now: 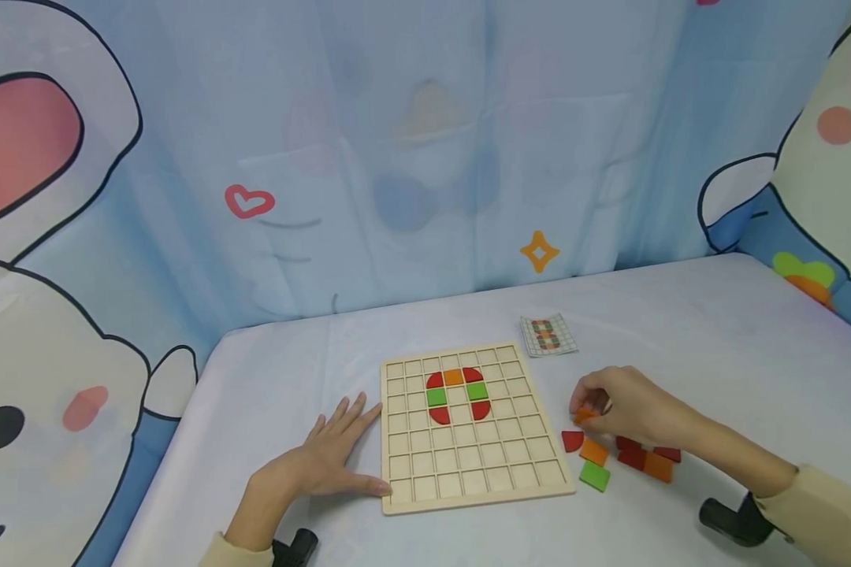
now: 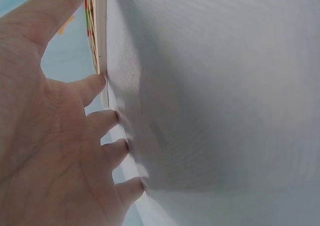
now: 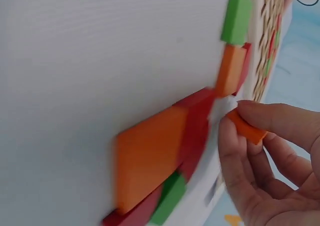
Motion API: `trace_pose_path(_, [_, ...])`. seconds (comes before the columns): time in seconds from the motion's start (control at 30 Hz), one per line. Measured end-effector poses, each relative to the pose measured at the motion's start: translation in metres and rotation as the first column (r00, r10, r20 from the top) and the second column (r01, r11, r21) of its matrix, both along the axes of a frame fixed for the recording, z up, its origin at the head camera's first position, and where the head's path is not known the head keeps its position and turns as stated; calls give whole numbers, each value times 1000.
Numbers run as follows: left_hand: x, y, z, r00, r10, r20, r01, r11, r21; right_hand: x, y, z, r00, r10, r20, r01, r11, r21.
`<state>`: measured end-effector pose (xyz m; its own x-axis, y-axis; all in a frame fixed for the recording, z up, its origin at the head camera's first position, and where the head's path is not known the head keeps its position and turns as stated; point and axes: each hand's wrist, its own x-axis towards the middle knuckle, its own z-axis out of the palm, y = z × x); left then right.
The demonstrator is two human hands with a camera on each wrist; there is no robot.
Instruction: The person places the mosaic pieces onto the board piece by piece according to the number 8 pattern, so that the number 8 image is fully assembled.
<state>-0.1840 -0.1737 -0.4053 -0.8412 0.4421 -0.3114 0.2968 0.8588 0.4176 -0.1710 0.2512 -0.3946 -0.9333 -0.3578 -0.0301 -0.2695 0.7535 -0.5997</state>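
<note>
An orange tile (image 1: 585, 414) is pinched between the curled fingers (image 3: 260, 117) of the right hand (image 1: 627, 405), just above the loose tiles (image 1: 620, 458) scattered on the surface (image 1: 681, 331) at 3 o'clock of the wooden grid board (image 1: 471, 429). The left hand (image 1: 326, 457) is laid flat, fingers straight and released, touching the board's edge at 9 o'clock. A pattern card (image 1: 548, 335) is seen at the board's 1 o'clock.

Cream sleeve cuffs, bare hands, black wrist mounts, possibly cameras
</note>
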Motion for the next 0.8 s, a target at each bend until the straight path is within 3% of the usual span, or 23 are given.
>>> trace_pose_path(0.17, [0, 0, 1, 1000, -2, 1, 2, 1000, -5, -8, -26, 9, 995, 80, -63, -83, 995, -55])
trace_pose_path(0.33, [0, 1, 1, 1000, -6, -3, 5, 1000, -10, -20, -61, 19, 974, 209, -93, -217, 972, -89])
trace_pose_path(0.6, [0, 0, 0, 1000, 1, -6, -1, 1000, -9, -45, -111, 23, 933, 350, -85, -356, 932, -70])
trace_pose_path(0.8, [-1, 0, 0, 1000, -7, -6, 7, 1000, -2, -62, -127, 20, 911, 411, -19, -412, 910, -55])
